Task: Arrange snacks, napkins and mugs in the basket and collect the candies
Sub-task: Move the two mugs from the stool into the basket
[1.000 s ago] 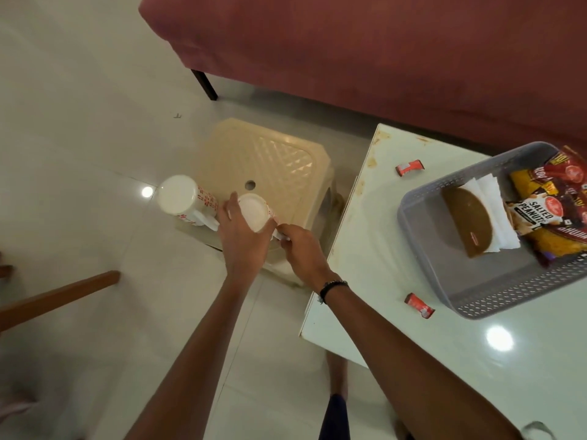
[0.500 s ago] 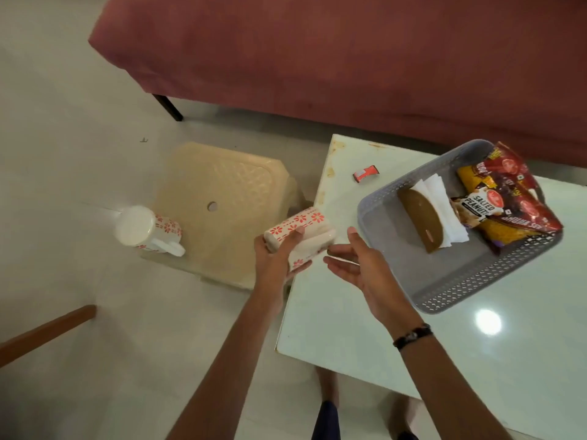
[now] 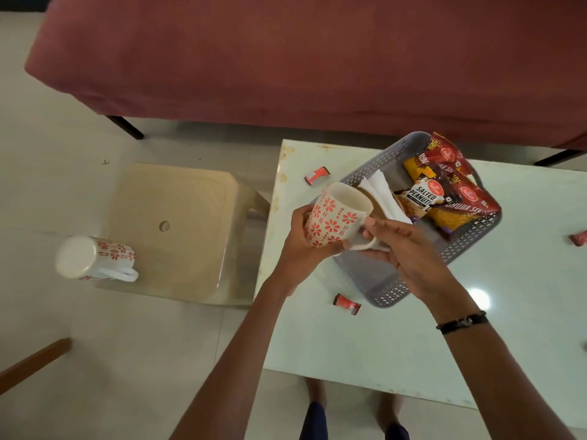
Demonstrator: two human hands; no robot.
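Hands: left hand [image 3: 301,242] grips the body of the white ceramic mug with red flower print [image 3: 336,215]; right hand [image 3: 403,249] pinches its handle, fingers curled round the loop.
Held mug: tilted, mouth turned up and away from the person, over the near-left corner of the grey perforated plastic basket [image 3: 390,290], not yet set down.
Basket contents: beyond the right hand, white paper napkins [image 3: 378,192] and red-and-yellow snack packets [image 3: 444,192], one reading "Salted Peanuts".
Second mug: a matching white flower-print mug [image 3: 92,258] lies well left of the left hand, on the corner of the beige plastic stool [image 3: 178,230] (on its side or upturned, I cannot tell which).
Candies: small red-wrapped candies sit loose on the pale glass-topped table [image 3: 381,344]: one [image 3: 317,175] beyond the left hand, one [image 3: 347,303] just below the hands, one [image 3: 578,238] far right of the right hand.
Risk: the free basket floor under the hands looks tight; lowering the mug on a slant could crush the napkins or tip it against the wall.
Risk two: with both hands on one mug, a loose handle pinch could let it swing.
Change: half a second ago the left hand alone held the mug by the table edge and the right hand was reaching, spread; now both hold it over the basket.
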